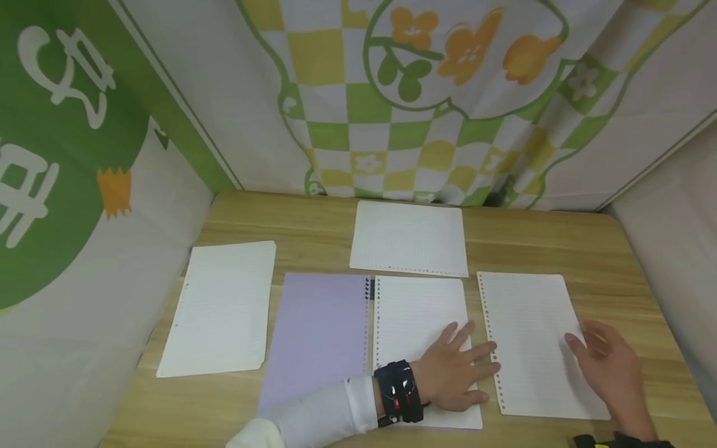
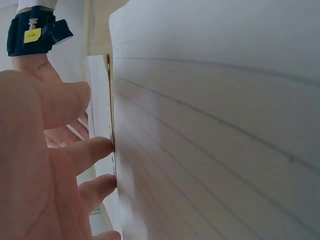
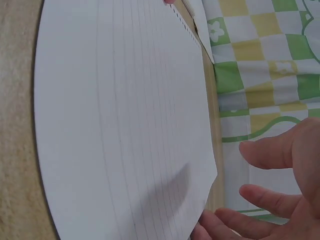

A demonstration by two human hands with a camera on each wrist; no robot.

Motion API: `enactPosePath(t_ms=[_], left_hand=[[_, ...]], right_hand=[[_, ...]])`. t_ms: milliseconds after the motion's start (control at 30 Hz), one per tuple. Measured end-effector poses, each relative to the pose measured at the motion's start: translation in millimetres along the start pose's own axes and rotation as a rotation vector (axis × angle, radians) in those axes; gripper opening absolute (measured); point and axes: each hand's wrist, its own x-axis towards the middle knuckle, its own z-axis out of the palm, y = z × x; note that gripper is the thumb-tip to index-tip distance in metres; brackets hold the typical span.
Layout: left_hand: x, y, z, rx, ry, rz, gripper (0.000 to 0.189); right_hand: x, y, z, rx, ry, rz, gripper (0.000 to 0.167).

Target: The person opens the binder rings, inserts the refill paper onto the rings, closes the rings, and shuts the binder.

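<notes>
An open loose-leaf notebook lies in the middle of the table, its purple cover (image 1: pixel 322 330) on the left and lined white paper (image 1: pixel 417 305) on the right. My left hand (image 1: pixel 450 370) rests on that paper with fingers spread. Its fingertips reach the punched left edge of the lined sheets (image 1: pixel 526 348) lying to the right. My right hand (image 1: pixel 610 361) is at the right edge of those sheets, thumb above them and fingers beside the edge. In the right wrist view, the right hand (image 3: pixel 270 200) has its fingers apart, the lower fingertips close to the paper edge; contact is unclear.
Another set of lined sheets (image 1: pixel 218 311) lies at the left of the wooden table (image 1: pixel 313 233). More punched paper (image 1: pixel 409 236) lies crosswise behind the notebook. A patterned curtain (image 1: pixel 370 134) hangs along the back edge, with cloth walls at both sides.
</notes>
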Motion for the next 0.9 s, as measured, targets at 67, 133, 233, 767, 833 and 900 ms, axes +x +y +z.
enactPosePath(t_ms=[67,133,233,767,833,900], left_hand=[[-0.4,0.1,-2.1,0.007,-0.002,-0.002,0.059],[-0.9,-0.2,-3.5,0.011,-0.002,-0.002,0.059],[-1.9,-0.6,-4.9,0.017,0.005,0.001,0.058],[0.5,-0.3,-6.0,0.036,-0.027,-0.002,0.059],[0.7,-0.6,-6.2,0.042,-0.029,-0.004,0.059],[0.7,-1.1,-6.3,0.039,-0.034,-0.007,0.059]], right_hand=[[-0.5,-1.0,-2.5,0.01,-0.004,0.04,0.065],[-1.6,-2.0,-4.5,0.017,-0.015,0.062,0.068],[-3.8,-3.2,-5.4,0.024,-0.012,0.056,0.067],[3.3,16.6,-16.5,0.111,0.114,0.015,0.048],[9.0,23.4,-21.6,0.098,0.061,0.028,0.055],[14.9,27.6,-24.9,0.056,0.004,0.079,0.064]])
